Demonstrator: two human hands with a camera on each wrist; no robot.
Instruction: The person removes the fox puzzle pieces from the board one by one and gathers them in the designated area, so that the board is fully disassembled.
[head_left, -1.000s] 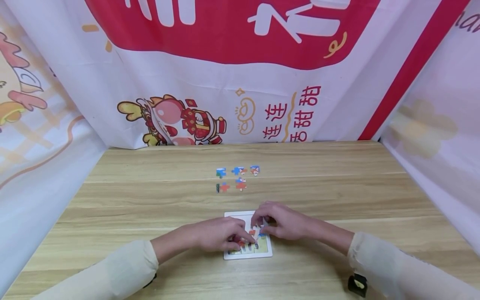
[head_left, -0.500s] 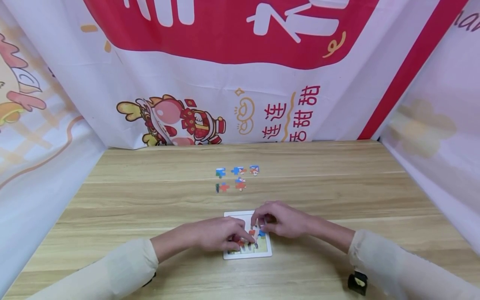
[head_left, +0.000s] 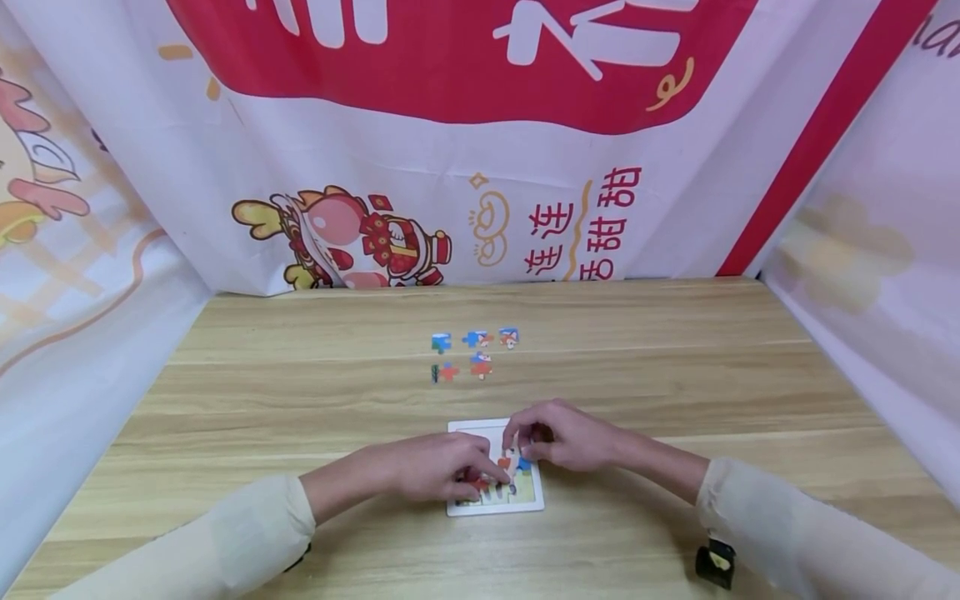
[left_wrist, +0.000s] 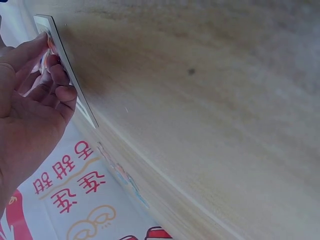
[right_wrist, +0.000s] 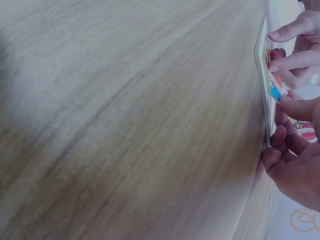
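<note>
A white-framed puzzle board [head_left: 495,511] lies on the table, its lower part filled with pieces showing a yellowish picture. Over its left side reaches my left hand [head_left: 442,468], the index fingertip touching the pieces near the middle. My right hand [head_left: 573,439] is at the board's right side and pinches a puzzle piece [right_wrist: 275,93] with a blue patch between thumb and fingers. In the right wrist view this piece tilts up slightly from the board. The left wrist view shows the left thumb and fingers at the board's edge, hiding much of the picture.
Several loose puzzle pieces lie beyond the board in two rows, among them a fox-face piece [head_left: 509,337] and a red-orange piece [head_left: 482,366]. The wooden table [head_left: 300,350] ends at a printed cloth [head_left: 420,150] at the back, with cloth on both sides too.
Both hands stay almost in place over the board. The right hand's fingers shift slightly at the piece, and more of the blue patch shows now. The loose pieces lie as before.
</note>
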